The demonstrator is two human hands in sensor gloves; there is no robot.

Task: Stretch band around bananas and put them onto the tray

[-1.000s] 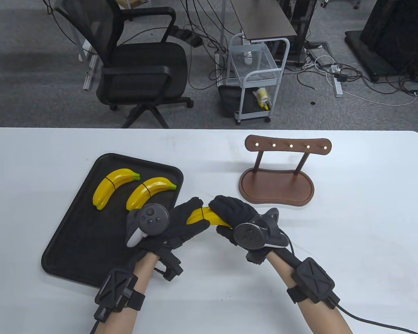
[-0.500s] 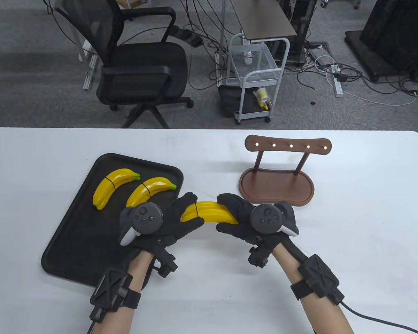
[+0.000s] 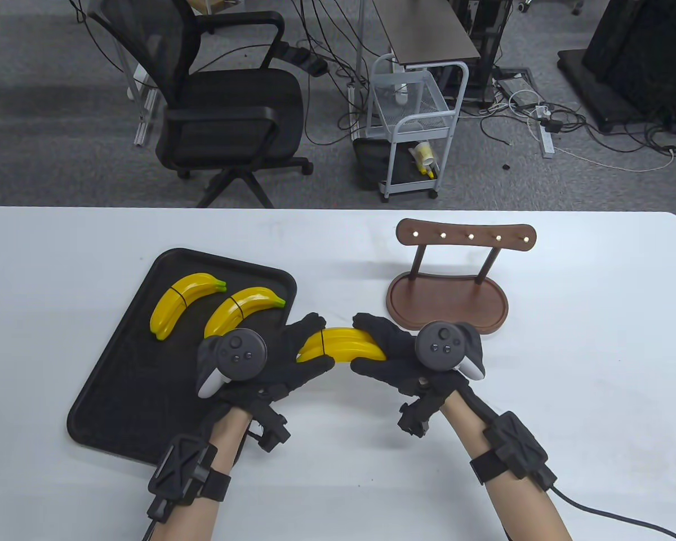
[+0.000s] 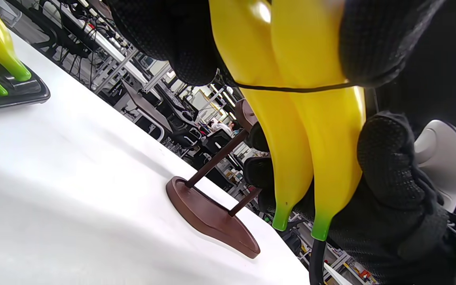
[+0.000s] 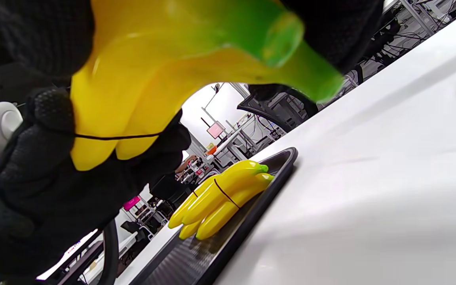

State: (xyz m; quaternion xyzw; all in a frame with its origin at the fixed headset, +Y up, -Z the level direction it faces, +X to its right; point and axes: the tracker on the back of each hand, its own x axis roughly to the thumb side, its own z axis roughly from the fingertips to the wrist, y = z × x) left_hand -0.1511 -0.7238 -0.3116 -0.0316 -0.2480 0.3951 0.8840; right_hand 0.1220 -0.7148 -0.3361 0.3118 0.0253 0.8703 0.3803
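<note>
Both hands hold a pair of yellow toy bananas above the white table, just right of the black tray. My left hand grips their blunt end, my right hand their green-tipped end. A thin black band circles the pair near the left hand's fingers; it shows too as the band in the right wrist view. Two banded banana pairs, one beside the other, lie on the tray's far half.
A brown wooden stand with a pegged crossbar sits on the table right of the hands. Beyond the table's far edge are an office chair and a small white cart.
My right hand has rolled over so its tracker faces up, and the held bananas turned level between the hands. The left hand barely moved.
</note>
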